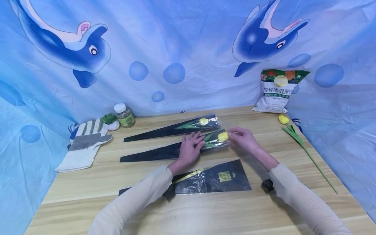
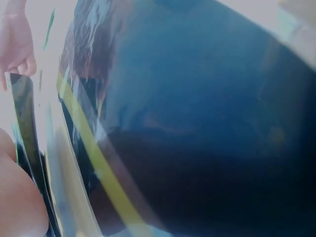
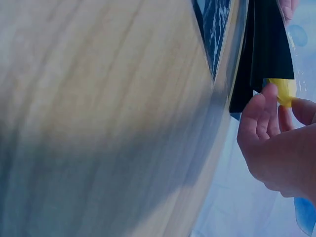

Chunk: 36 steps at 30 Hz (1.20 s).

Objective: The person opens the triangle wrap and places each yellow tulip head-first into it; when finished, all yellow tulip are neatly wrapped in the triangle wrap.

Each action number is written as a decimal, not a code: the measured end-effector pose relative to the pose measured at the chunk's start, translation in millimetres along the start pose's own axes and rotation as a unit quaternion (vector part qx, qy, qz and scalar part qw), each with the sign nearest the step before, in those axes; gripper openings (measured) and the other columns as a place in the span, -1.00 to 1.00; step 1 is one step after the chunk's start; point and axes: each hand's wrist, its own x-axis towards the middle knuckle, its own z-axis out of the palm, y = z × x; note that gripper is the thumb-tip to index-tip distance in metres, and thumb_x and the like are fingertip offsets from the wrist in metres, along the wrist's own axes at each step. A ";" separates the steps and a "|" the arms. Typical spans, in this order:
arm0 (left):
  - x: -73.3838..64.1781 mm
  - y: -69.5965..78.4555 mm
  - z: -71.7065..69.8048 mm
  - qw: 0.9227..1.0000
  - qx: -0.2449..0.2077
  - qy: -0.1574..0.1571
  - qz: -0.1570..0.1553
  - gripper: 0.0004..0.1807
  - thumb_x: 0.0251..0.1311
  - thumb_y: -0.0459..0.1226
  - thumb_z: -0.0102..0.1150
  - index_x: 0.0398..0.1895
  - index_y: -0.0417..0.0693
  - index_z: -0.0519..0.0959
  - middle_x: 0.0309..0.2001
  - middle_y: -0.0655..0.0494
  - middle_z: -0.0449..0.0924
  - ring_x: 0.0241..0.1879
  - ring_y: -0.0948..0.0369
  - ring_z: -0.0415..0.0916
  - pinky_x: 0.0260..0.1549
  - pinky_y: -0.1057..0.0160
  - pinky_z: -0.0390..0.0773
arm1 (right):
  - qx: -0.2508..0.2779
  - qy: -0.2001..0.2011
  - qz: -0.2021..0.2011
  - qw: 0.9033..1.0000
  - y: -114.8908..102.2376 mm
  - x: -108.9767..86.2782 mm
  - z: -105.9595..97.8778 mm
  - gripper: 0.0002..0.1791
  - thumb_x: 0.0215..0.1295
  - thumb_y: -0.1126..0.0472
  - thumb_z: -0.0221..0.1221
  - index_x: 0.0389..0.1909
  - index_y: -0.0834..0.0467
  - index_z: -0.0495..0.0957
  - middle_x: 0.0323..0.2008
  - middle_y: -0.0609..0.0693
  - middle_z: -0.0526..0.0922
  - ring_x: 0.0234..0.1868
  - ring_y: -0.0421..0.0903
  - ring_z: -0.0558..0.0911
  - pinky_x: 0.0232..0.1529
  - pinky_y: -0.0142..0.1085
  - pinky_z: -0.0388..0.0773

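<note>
My right hand pinches the yellow head of an artificial-looking tulip at the wide end of the middle black flower sleeve. The right wrist view has thumb and fingertips around the yellow bloom, just beyond the sleeve's dark edge. My left hand rests on that same sleeve with its fingers spread, left of the bloom. Through the clear front, part of the green leaves shows. Behind lies another sleeve with a pale yellow tulip inside. A flat sleeve with gold print lies nearest, partly under my left forearm.
A loose yellow tulip lies along the table's right side. Behind it stands a fertilizer bag. At the back left are a lidded jar, a small potted succulent and grey-white work gloves. A dolphin-printed cloth hangs behind.
</note>
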 end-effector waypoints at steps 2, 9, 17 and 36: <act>0.0 -0.2 1.2 1.000 0.004 -0.002 0.001 -0.66 0.35 -0.26 0.23 0.13 -0.19 0.64 0.28 -0.22 0.45 0.36 -0.27 0.24 0.35 -0.39 -0.18 | 0.000 -0.009 0.000 1.000 0.1 0.2 0.9 -0.52 0.49 0.14 0.11 0.31 0.30 0.41 -0.06 0.28 0.65 -0.10 0.13 0.67 -0.04 -0.11 0.65; 1.8 1.5 2.5 1.000 0.012 -0.007 -0.005 -0.65 0.35 -0.25 0.23 0.14 -0.19 0.64 0.28 -0.19 0.46 0.37 -0.25 0.24 0.36 -0.38 -0.18 | -0.010 -0.037 -0.008 0.999 -1.7 1.7 4.1 -0.55 0.55 0.12 -0.02 0.26 0.35 0.43 -0.02 0.29 0.64 -0.04 0.13 0.64 0.03 -0.05 0.59; 4.4 2.5 9.0 0.999 0.031 -0.015 -0.007 -0.66 0.34 -0.24 0.24 0.13 -0.17 0.65 0.26 -0.17 0.49 0.36 -0.22 0.27 0.36 -0.37 -0.13 | 0.021 -0.099 -0.016 0.995 0.3 4.5 7.4 -0.50 0.59 0.13 -0.19 0.27 0.43 0.38 0.06 0.40 0.59 0.07 0.29 0.60 0.38 0.14 0.17; 4.7 10.6 19.8 0.998 0.060 -0.008 -0.007 -0.68 0.34 -0.21 0.25 0.10 -0.12 0.67 0.24 -0.14 0.52 0.33 -0.20 0.32 0.33 -0.39 -0.04 | -0.031 -0.107 0.004 0.994 6.2 10.8 8.8 -0.46 0.57 0.00 -0.12 0.25 0.37 0.45 0.13 0.29 0.60 0.14 0.19 0.60 0.34 0.09 0.28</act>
